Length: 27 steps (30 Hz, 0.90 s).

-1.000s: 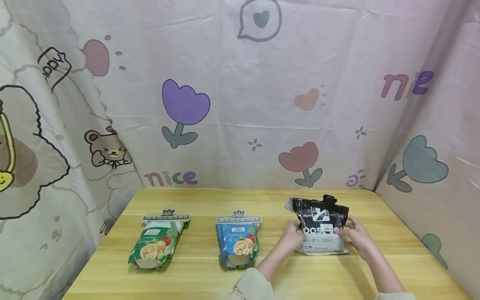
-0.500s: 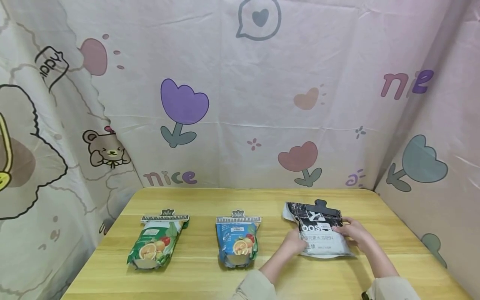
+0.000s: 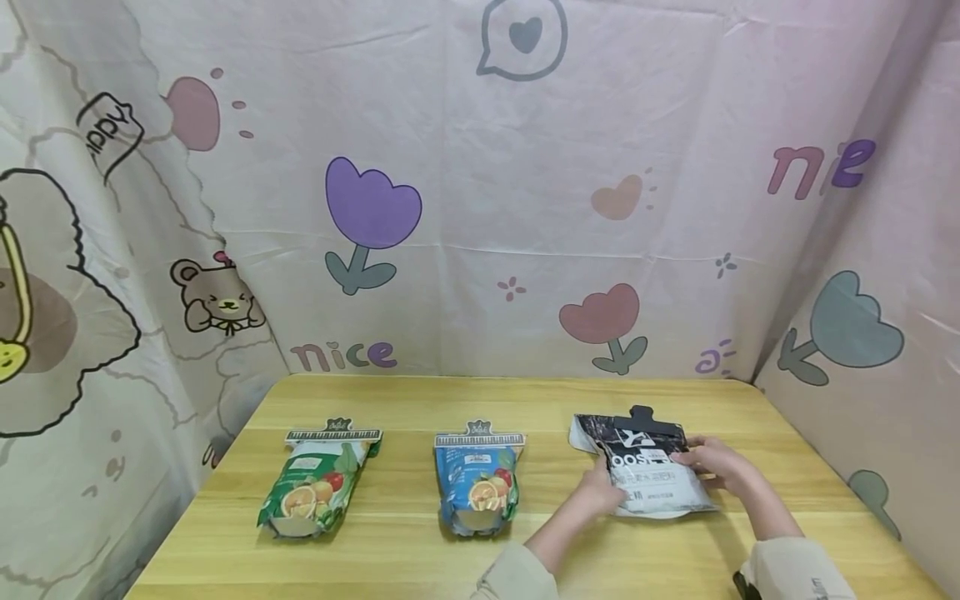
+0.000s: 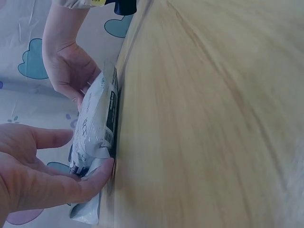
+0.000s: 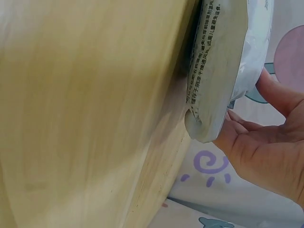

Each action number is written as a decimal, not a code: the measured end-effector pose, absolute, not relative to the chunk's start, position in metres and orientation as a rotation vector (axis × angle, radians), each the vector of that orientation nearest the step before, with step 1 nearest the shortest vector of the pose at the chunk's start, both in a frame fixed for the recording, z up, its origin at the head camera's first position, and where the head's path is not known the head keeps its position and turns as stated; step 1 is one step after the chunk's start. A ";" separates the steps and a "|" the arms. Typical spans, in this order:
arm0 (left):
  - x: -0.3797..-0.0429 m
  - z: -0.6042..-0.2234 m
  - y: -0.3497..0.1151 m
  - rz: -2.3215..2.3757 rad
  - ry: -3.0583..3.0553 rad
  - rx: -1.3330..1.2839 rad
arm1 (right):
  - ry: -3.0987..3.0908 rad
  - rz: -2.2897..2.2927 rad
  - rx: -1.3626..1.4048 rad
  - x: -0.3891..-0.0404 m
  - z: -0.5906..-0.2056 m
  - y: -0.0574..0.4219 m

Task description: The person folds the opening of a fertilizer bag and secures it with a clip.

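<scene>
A black and white fertilizer bag (image 3: 652,479) lies on its back at the right of the table, a black clip (image 3: 647,421) across its top. My left hand (image 3: 596,492) holds the bag's left edge; in the left wrist view its fingers (image 4: 97,180) reach along the side close to the tabletop, the thumb over the face. My right hand (image 3: 722,465) grips the right edge, thumb on the printed front. Its other fingers are partly hidden by the bag in the right wrist view, where the bag's side (image 5: 216,71) faces the camera.
A blue fruit-print bag (image 3: 477,487) lies at the table's middle and a green one (image 3: 315,487) to its left, each with a piano-key clip across the top. The wooden table (image 3: 405,558) meets a patterned cloth (image 3: 465,208) at the back and sides.
The fertilizer bag, tilted up between both hands a second ago, has been lowered flatter onto the table. Both hands stay at its sides; the other two bags have not moved.
</scene>
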<state>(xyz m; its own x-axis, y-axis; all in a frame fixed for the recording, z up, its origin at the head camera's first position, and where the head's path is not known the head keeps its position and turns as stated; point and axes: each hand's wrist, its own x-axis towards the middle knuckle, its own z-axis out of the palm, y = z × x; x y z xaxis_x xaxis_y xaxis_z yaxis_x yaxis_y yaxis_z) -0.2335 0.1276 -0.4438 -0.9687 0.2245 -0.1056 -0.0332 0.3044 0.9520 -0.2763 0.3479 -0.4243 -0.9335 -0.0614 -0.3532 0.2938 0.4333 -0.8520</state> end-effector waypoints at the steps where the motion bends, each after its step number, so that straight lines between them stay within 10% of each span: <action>1: -0.233 -0.444 0.128 1.731 2.345 0.175 | 2.363 -1.487 0.193 -0.277 -0.425 0.349; 27: -0.228 -0.443 0.128 1.699 2.351 0.196 | 2.490 -1.355 0.259 -0.269 -0.425 0.342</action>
<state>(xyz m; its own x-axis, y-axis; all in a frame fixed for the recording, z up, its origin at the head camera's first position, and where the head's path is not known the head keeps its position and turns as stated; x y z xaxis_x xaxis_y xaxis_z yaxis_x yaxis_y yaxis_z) -0.2277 0.1282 -0.4425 -0.9638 0.2431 -0.1100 -0.0281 0.3173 0.9479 -0.2686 0.3422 -0.4251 -0.9406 0.0177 -0.3391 0.2943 0.5403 -0.7883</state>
